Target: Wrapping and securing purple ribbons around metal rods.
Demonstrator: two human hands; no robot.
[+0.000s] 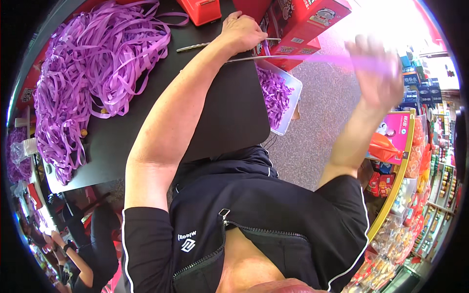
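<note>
My left hand (242, 33) lies at the far right part of the black table, over a thin metal rod (191, 47). Its fingers are bent down and closed, and what they grip is hidden beneath them. Out past the table's right edge, my right hand (377, 78) is raised and smeared by motion. A purple ribbon (327, 58) runs taut and nearly level from beside a second thin rod (242, 59) to my right hand, which holds it. A short bit of purple ribbon (266, 46) shows just below my left fingers.
A large heap of purple ribbon (97, 63) covers the left of the black table (229, 112). Cut purple pieces fill a pale plastic bin (292, 105) beside it. Red boxes (305, 22) and a red container (201, 10) stand far off. Shelves (415, 161) line the right; another person (83, 259) sits lower left.
</note>
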